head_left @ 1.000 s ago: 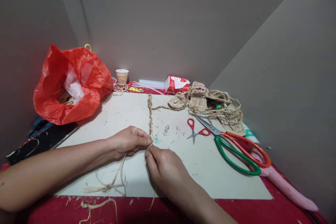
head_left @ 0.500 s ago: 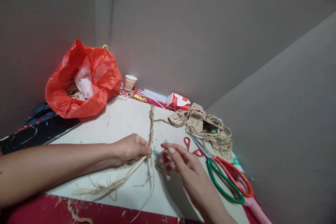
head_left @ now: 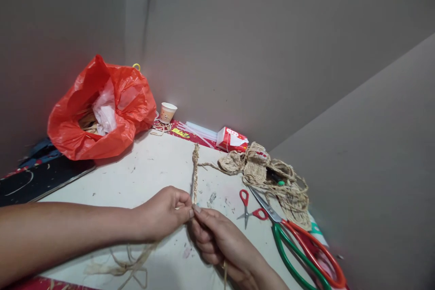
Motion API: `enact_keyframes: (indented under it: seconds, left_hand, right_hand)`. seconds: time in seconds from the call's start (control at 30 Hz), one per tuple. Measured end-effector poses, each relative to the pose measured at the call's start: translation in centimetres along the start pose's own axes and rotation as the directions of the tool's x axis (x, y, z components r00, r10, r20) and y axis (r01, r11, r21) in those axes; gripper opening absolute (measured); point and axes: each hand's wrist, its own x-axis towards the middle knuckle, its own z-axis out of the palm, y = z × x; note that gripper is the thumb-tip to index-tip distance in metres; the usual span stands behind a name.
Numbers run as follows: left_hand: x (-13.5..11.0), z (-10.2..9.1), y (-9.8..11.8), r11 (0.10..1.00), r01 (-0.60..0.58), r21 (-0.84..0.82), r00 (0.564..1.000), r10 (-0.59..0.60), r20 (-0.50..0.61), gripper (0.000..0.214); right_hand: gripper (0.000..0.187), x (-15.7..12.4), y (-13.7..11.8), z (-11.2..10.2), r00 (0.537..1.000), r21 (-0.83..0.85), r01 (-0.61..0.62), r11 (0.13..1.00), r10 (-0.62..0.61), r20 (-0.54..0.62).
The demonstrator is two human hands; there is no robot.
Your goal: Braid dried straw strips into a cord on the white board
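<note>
A thin braid of pale straw-like fibre (head_left: 195,170) runs up the middle of the white board (head_left: 163,163). At its near end my left hand (head_left: 166,212) pinches the strands between thumb and fingers. My right hand (head_left: 217,235) meets it there, its thumb and forefinger closed on the strands and the other fingers curled under. Loose fibre ends (head_left: 132,263) trail below my left forearm, and one strand hangs beneath my right hand. The exact strands inside each pinch are hidden.
Right of my hands lie small red-handled scissors (head_left: 247,212) and large green-and-red scissors (head_left: 282,231). Behind them are coiled braided cords (head_left: 258,163). A red tissue pack (head_left: 232,139), a paper cup (head_left: 167,112) and a red plastic bag (head_left: 132,99) stand along the back.
My right hand, apart from the braid with fingers loose before, has moved left and closed on strands at its near end. My left hand keeps its pinch. The view has shifted slightly.
</note>
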Motion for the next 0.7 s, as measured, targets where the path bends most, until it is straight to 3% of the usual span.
enact_keyframes:
  seconds: [0.07,0.17,0.3,0.43,0.57,0.7]
  left_hand:
    - [-0.2,0.0,0.3,0.991,-0.066,0.115,0.997,0.071,-0.037,0.017]
    - [-0.4,-0.1,0.8,0.985,-0.082,0.15,0.996,0.088,-0.031,0.018]
    - [-0.5,-0.4,1.5,0.969,-0.017,0.247,1.0,0.021,-0.012,0.023]
    - [-0.7,-0.3,1.9,0.946,0.031,0.323,1.0,-0.029,-0.009,0.026]
    - [-0.6,-0.1,1.5,0.97,0.032,0.239,0.999,-0.029,-0.016,0.021]
    - [-0.3,-0.2,1.1,0.997,0.058,0.058,0.998,-0.058,-0.002,0.019]
  right_hand:
    - [0.045,0.1,0.1,0.0,0.998,0.046,0.035,0.998,-0.037,0.048]
    - [0.043,0.2,0.5,0.2,0.994,0.153,0.084,0.985,-0.093,0.054]
    - [0.038,0.2,1.2,0.8,0.991,0.255,0.13,0.958,-0.124,-0.042]
    - [0.041,0.4,1.9,1.5,0.974,0.2,0.189,0.961,-0.157,-0.166]
    - [0.042,0.6,2.4,1.9,0.938,0.138,0.241,0.961,-0.194,-0.286]
    - [0.042,0.6,2.6,2.1,0.927,0.143,0.253,0.957,-0.197,-0.319]
